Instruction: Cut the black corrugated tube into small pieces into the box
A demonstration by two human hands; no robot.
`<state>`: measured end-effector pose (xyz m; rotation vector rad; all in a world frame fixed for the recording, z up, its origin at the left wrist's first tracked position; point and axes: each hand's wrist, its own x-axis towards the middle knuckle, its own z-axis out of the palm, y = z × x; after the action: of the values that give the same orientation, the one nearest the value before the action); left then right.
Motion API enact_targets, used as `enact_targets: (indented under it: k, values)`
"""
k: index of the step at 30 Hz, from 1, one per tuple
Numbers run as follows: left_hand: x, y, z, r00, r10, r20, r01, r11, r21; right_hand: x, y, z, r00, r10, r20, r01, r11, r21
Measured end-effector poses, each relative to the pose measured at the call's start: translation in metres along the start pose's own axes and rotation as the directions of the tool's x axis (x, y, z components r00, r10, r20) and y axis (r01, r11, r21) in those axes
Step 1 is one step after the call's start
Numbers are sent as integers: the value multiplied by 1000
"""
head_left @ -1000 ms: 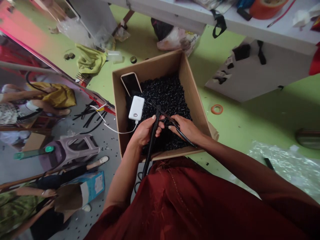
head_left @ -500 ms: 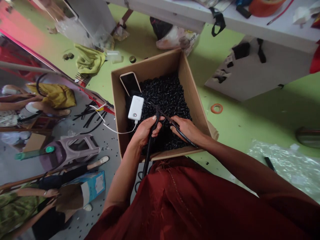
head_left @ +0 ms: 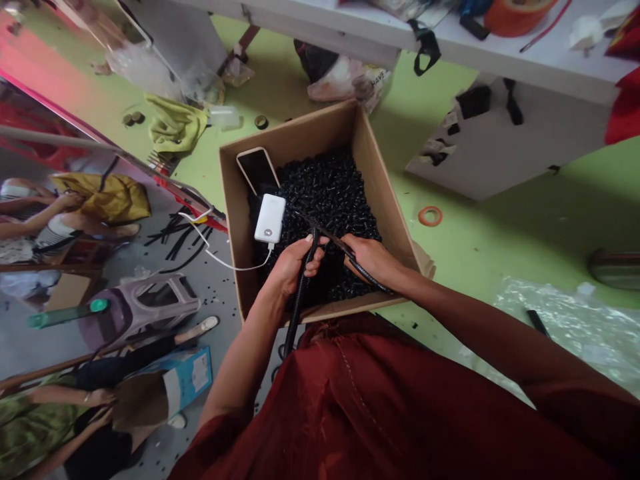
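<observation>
Our left hand (head_left: 291,265) has its fingers (head_left: 318,252) closed around a black corrugated conduit (head_left: 300,300); our right hand (head_left: 373,259) grips a black tube (head_left: 327,233) above the black plastic pieces (head_left: 325,187) in the cardboard box (head_left: 377,180).

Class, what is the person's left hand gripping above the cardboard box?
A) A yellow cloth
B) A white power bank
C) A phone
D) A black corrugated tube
D: the left hand closes around the black corrugated tube, which runs down past the rim of the cardboard box.
</observation>
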<state>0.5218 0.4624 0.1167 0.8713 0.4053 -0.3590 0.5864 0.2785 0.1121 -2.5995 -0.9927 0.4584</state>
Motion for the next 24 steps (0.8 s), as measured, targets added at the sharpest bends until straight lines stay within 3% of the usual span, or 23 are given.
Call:
enact_targets:
  k: [15, 24]
  values:
    - [5, -2, -2, 996, -81, -31, 79, 996, -41, 1, -4, -3, 985, 92, 144, -72, 988, -137]
    - [8, -3, -2, 993, -112, -48, 109, 992, -70, 2, -4, -4, 980, 101, 170, -73, 984, -165]
